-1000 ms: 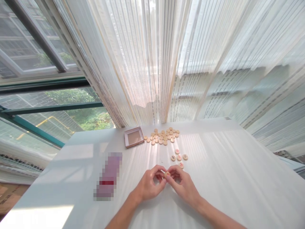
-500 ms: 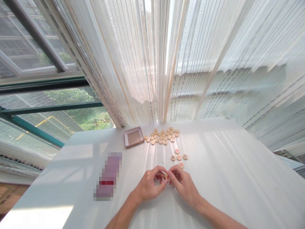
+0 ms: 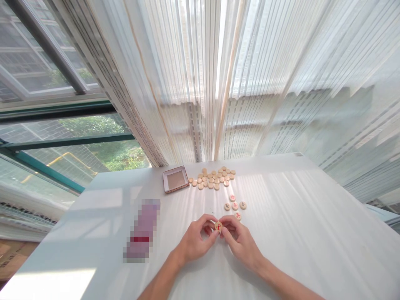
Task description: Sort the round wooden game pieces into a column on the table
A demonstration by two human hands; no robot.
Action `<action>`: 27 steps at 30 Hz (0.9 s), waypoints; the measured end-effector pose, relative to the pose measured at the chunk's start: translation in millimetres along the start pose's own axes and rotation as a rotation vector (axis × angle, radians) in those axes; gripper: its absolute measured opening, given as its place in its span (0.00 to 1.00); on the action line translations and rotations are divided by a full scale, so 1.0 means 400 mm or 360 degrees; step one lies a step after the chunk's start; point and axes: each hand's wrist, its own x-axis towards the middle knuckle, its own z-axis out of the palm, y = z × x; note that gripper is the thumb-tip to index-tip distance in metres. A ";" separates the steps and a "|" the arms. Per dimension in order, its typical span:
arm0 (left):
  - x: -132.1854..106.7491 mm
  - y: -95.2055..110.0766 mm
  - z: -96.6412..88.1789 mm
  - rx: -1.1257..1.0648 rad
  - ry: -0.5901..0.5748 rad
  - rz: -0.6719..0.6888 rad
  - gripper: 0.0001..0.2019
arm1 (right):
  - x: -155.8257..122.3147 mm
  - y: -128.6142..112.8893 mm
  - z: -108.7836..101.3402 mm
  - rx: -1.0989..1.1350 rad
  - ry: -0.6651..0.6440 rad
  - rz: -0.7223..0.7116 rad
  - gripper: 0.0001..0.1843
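Fingertips of my left hand (image 3: 199, 238) and my right hand (image 3: 240, 238) meet around one round wooden Chinese chess piece (image 3: 218, 226). Its face, marked with a red character, is turned up toward me. Both hands are closed on its edge, just above the white table. Just beyond my right hand lies a small cross-shaped group of face-up pieces; a red-marked piece (image 3: 235, 206) is in its middle, with black-marked ones to either side. The nearest piece (image 3: 238, 216) of this group is partly covered by my right hand.
Farther back, several blank-looking chess pieces (image 3: 211, 180) lie in a loose cluster. An open shallow box (image 3: 176, 180) sits left of them. A blurred purple object (image 3: 143, 229) lies on the table (image 3: 312, 233) at left. Striped curtains (image 3: 193, 83) hang along the back edge.
Between my fingers the chess piece has turned, so its red character now shows in full. My hands stay in nearly the same place. The curtain's folds have shifted.
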 end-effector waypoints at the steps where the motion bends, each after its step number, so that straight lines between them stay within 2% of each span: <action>1: 0.000 0.000 0.000 -0.0007 0.0002 0.0004 0.11 | 0.000 0.000 0.000 0.0007 -0.0002 -0.0008 0.13; 15: 0.005 0.018 -0.004 -0.0100 0.0000 -0.0075 0.08 | -0.001 -0.007 -0.004 0.0023 -0.0048 -0.0045 0.13; 21: 0.008 0.003 0.002 -0.0092 0.0057 -0.0120 0.07 | 0.001 -0.010 -0.008 -0.0026 -0.0087 -0.0041 0.13; 27: 0.010 0.003 0.007 -0.0098 0.0094 -0.0217 0.11 | 0.002 -0.011 -0.007 -0.0075 -0.0105 -0.0088 0.13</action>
